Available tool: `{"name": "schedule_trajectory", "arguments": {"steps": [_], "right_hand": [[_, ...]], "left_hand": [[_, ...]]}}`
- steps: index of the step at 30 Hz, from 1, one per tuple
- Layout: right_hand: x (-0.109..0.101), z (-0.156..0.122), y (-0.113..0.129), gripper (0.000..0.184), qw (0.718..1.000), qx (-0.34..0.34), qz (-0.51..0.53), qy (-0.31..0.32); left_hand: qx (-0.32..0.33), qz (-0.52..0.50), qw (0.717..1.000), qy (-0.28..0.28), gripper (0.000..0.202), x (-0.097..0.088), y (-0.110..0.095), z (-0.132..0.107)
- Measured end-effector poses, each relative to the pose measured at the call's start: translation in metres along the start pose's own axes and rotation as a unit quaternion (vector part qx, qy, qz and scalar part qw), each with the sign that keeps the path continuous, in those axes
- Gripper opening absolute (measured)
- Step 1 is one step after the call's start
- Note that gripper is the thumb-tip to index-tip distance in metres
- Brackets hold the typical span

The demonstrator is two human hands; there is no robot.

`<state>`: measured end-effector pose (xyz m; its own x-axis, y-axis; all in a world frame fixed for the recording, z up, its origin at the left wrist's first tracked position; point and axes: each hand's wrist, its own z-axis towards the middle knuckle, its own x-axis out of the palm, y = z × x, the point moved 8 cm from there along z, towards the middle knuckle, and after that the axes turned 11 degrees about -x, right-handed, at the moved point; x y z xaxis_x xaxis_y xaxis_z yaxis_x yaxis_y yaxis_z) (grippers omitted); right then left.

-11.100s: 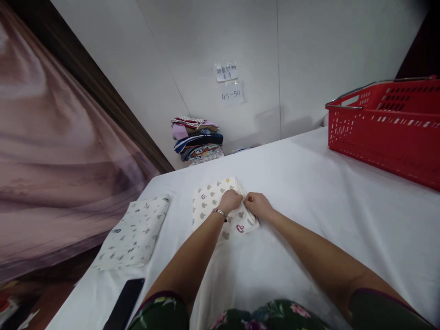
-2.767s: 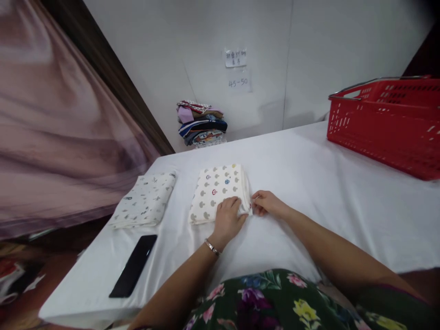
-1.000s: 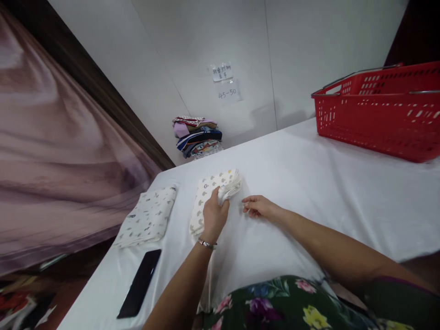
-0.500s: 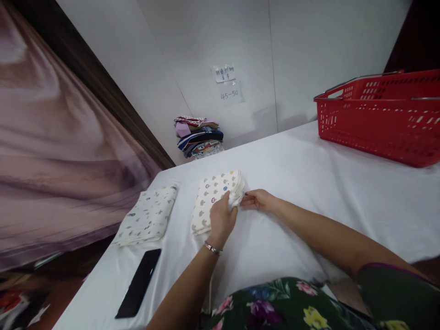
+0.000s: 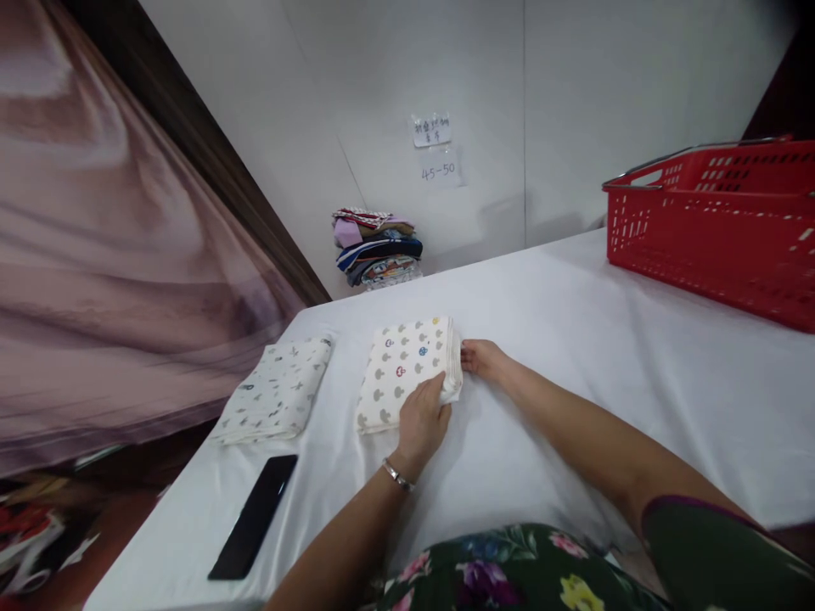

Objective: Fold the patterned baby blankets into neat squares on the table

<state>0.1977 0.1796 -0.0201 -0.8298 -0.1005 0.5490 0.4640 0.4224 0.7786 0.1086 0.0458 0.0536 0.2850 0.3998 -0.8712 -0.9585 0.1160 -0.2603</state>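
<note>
A folded cream cloth with grey and coloured mushroom prints (image 5: 401, 365) lies flat on the white-covered table (image 5: 573, 356). My left hand (image 5: 424, 420) rests on its near right corner, fingers curled over the edge. My right hand (image 5: 480, 356) touches the cloth's right edge, where the folded layers show, its fingers closed in a pinch. A second folded cloth, white with small grey prints (image 5: 277, 390), lies to the left, away from both hands.
A black phone (image 5: 253, 516) lies near the table's front left edge. A red plastic basket (image 5: 713, 233) stands at the back right. A stack of folded colourful clothes (image 5: 377, 248) sits against the wall under two paper labels. A pinkish curtain hangs at left.
My left hand had lifted the cloth's right edge; the cloth now lies flat again with that hand on its near corner. My right hand has moved up against the layered edge.
</note>
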Motion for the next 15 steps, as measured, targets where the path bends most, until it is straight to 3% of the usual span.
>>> {"name": "schedule_trajectory", "arguments": {"steps": [7,15], "right_hand": [[0.0,0.052,0.018,0.017,0.999,-0.009,-0.028,-0.025],[0.007,0.082,0.024,0.017,0.995,0.011,-0.095,0.0]], "left_hand": [[0.026,-0.005,0.999,0.019,0.056,0.005,-0.005,-0.005],[0.031,-0.01,0.999,0.032,0.056,0.006,-0.002,-0.007]]}}
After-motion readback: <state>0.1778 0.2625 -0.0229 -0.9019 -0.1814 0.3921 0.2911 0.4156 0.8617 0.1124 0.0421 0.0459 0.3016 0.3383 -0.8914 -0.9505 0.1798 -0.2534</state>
